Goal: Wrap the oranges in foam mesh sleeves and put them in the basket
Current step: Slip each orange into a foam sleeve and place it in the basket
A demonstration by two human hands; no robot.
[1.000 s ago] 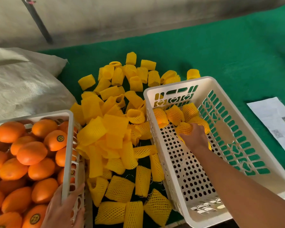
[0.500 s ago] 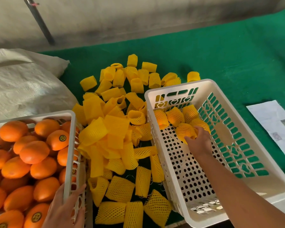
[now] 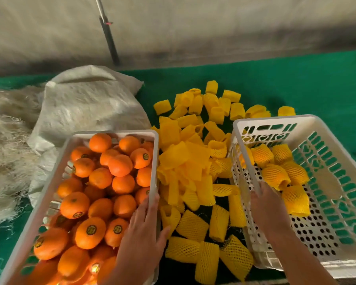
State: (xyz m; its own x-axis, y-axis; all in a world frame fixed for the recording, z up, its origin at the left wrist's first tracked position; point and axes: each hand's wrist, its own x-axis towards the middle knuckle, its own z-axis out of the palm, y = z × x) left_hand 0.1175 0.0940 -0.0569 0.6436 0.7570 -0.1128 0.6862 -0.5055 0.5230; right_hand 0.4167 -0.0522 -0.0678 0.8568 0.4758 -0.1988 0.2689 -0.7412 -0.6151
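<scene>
Right now your left hand (image 3: 141,233) is resting on the right rim of the white crate (image 3: 49,204) that is holding the bare oranges (image 3: 103,182); the fingers are lying straight along the rim, the thumb is spreading out toward the sleeves, and the hand is holding nothing. Your right hand (image 3: 268,208) is lying at the left wall of the white basket (image 3: 327,202), over its perforated bottom. The fingers are looking relaxed and are gripping nothing, though the fingertips are blurred against the wall.

Inside the basket, several wrapped oranges (image 3: 276,173) are sitting together in the far left part, each one in a yellow mesh. One of them is lying just beside your right hand.

Between the crate and the basket, a loose pile of empty foam mesh sleeves (image 3: 185,161) is covering the green desk (image 3: 296,83), some flat and some standing as short tubes. A pale woven sack (image 3: 86,108) is lying behind the crate, partly under its far corner. A dark pole (image 3: 109,38) is leaning at the wall behind the desk.
</scene>
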